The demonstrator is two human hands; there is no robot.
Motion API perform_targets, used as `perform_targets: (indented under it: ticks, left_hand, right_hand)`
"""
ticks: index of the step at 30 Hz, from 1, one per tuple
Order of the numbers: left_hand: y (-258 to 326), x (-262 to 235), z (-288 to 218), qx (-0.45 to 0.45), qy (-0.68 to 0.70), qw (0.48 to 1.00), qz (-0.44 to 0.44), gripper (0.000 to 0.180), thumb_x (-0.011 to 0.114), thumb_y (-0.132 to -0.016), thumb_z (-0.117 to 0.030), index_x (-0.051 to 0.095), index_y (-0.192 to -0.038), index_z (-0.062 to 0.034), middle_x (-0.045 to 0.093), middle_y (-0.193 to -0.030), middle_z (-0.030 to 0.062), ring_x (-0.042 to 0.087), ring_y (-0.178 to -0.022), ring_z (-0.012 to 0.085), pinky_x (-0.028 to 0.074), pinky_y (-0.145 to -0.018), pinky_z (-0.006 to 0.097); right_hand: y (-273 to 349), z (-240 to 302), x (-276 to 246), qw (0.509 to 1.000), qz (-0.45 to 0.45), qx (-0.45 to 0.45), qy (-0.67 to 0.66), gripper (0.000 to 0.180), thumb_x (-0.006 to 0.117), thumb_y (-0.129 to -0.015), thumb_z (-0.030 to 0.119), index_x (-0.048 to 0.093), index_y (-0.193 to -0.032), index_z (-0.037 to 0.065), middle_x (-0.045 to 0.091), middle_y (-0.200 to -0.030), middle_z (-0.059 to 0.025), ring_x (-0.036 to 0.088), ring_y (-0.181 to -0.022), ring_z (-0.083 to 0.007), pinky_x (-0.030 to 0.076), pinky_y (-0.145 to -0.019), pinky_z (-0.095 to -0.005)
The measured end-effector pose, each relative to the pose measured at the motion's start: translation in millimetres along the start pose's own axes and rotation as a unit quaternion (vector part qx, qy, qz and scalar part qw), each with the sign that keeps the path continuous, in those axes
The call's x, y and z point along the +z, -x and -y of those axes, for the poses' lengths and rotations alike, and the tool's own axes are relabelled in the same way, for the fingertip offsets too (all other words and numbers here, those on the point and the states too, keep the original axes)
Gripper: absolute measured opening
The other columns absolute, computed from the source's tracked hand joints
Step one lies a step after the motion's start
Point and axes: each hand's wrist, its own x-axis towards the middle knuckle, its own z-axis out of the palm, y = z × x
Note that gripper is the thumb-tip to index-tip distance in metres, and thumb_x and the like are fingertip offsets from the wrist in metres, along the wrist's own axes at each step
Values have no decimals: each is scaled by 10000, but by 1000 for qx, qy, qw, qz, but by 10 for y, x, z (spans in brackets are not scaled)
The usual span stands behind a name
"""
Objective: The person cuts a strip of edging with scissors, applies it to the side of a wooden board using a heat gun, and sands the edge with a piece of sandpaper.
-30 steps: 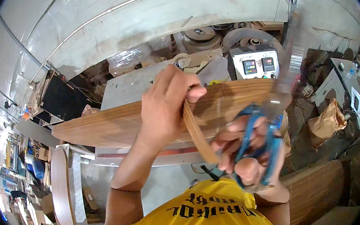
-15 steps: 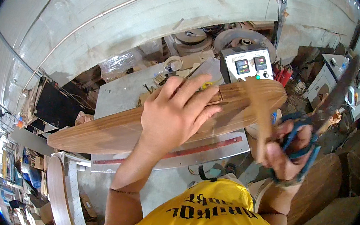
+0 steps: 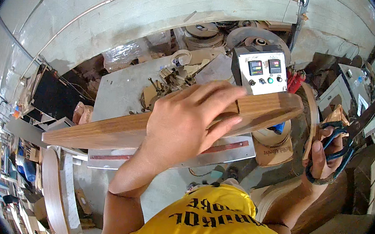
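A long wood-grain board [image 3: 103, 128] with rounded ends lies tilted over the table in front of me, its edge strip facing up. My left hand [image 3: 192, 117] is closed on its middle, fingers over the upper edge and thumb against the near face. Off the board's right end, my right hand [image 3: 326, 153] holds large scissors [image 3: 367, 114] with blue-wrapped handles and dark blades pointing up and away. The same hand pinches a thin curved wood-coloured strip [image 3: 310, 112] between thumb and fingers. The strip stands apart from the board.
A metal-topped table [image 3: 121, 86] carries small tools and offcuts. A control box [image 3: 262, 70] with two displays stands behind the board's right end. A cardboard box [image 3: 276, 152] sits below it. Another wooden panel [image 3: 54, 194] leans at lower left; large brown boards [image 3: 324, 211] stand at right.
My right hand has moved right with the scissors and strip, drawing the strip away from the board's end. The board has tipped, showing more of its edge.
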Motion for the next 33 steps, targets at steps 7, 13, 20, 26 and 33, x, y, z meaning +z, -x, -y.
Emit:
perform_targets:
  ticks: [7, 13, 20, 26, 33]
  left_hand:
    - [146, 16, -34, 34, -5, 999, -5, 260, 913, -842, -282, 815, -1054, -167, 808, -1100, 22, 787, -863, 231, 625, -739, 361]
    - [264, 43, -38, 87, -53, 994, -31, 369, 928, -822, -293, 787, -1153, -208, 794, -1162, 16, 778, -843, 228, 610, -700, 349]
    - [204, 8, -86, 87, -41, 995, -5, 396, 935, -833, -290, 777, -1173, -164, 803, -1095, 47, 778, -834, 230, 594, -697, 349]
    - [203, -54, -291, -3, -107, 993, 56, 461, 895, -843, -476, 813, -1117, -114, 811, -958, 51, 767, -775, 232, 578, -691, 362]
    - [101, -54, -335, -46, -130, 990, 35, 408, 845, -849, -596, 823, -1084, -264, 786, -911, -41, 748, -737, 143, 506, -615, 292]
  right_hand:
    - [-30, -160, -133, 1000, -11, -21, 16, 510, 894, -881, 276, 637, -1247, 32, 664, -1072, -41, 600, -892, -114, 448, -805, -252]
    - [-120, -236, -128, 993, -14, -116, -7, 472, 810, -937, 275, 599, -1260, 4, 646, -872, -75, 486, -564, -77, 314, -505, -204]
    - [-460, -119, -413, 994, 27, -97, 45, 579, 869, -907, 235, 617, -1372, 0, 687, -1023, -43, 642, -853, -113, 512, -737, -243]
    - [-1498, -314, -306, 962, 236, -14, 135, 443, 864, -899, 11, 632, -1275, 8, 724, -1188, -46, 690, -1126, -163, 553, -1002, -312]
    - [-2162, -1807, 755, 768, 519, -116, 357, 514, 824, -851, -6, 604, -1313, 39, 714, -1060, -203, 734, -978, -293, 585, -877, -420]
